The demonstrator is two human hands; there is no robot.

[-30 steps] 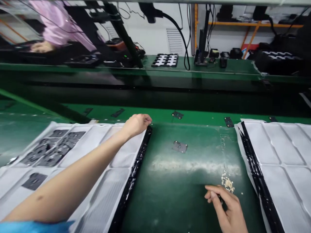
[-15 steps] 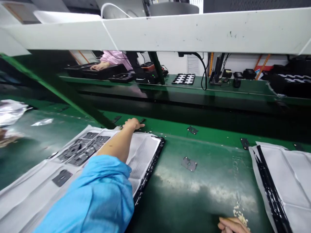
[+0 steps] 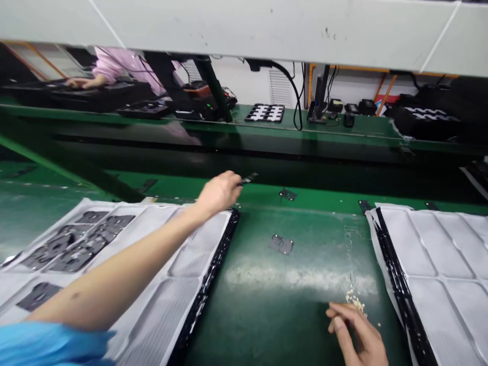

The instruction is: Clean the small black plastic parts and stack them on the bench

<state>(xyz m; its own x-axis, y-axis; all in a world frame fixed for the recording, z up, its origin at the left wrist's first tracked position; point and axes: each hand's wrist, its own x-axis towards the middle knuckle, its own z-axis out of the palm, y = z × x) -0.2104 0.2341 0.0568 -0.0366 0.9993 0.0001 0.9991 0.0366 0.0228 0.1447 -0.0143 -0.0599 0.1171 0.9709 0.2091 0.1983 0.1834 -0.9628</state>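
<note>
My left hand (image 3: 220, 192) reaches over the far right corner of the left white tray (image 3: 186, 241). Its fingers are closed on a thin dark plate (image 3: 249, 179) that sticks out to the right. Several similar dark flat parts (image 3: 82, 249) lie in the tray's compartments at left. Low on the right, my right hand (image 3: 358, 333) hovers by the green table (image 3: 267, 315), fingers loosely bent and a little apart, with nothing visible in them. Pale crumbs (image 3: 354, 300) lie just beyond it. A loose dark plate (image 3: 281, 244) rests on the table between the trays.
Another white compartment tray (image 3: 438, 254) with a black edge stands at right. More dark plates (image 3: 287, 194) lie along the green far strip. A green slanted post (image 3: 76, 165) and a white overhead beam (image 3: 244, 30) frame the space. A co-worker in pink sleeves (image 3: 122, 68) works across the line.
My left hand has moved away from the strip by the post, rightward in the view, with the dark plate. My right hand has come further into view. The camera has turned right.
</note>
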